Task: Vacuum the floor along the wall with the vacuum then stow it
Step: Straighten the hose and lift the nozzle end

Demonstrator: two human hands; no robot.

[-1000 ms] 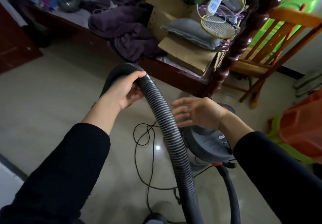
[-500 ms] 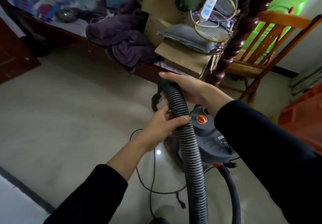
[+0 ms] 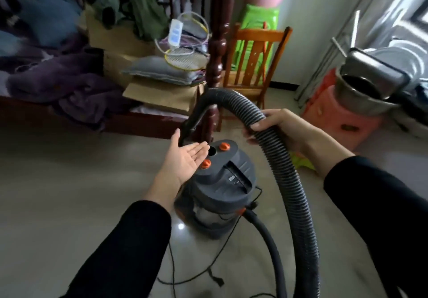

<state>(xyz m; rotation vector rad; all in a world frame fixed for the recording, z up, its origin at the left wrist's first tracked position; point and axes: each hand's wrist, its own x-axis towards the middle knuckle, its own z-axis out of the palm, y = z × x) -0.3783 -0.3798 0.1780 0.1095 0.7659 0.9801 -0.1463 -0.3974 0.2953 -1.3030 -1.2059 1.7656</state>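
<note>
The right hand (image 3: 284, 128), grip curled round grey ribbed plastic hose (image 3: 288, 181); left hand (image 3: 185, 161), grip spread flat, palm up, near grey drum vacuum (image 3: 220, 188), label unreadable.

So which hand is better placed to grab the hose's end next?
Probably left: the left hand is open, palm up, right beside the hose end above the canister, while the right hand grips the ribbed hose farther along.

Your vacuum (image 3: 222, 181) reads dark grey with orange knobs (image 3: 224, 146), your hose (image 3: 289, 177) ribbed black, your sleeves (image 3: 129, 239) black, chair (image 3: 261, 35) orange-brown, stool (image 3: 342, 121) pink.
</note>
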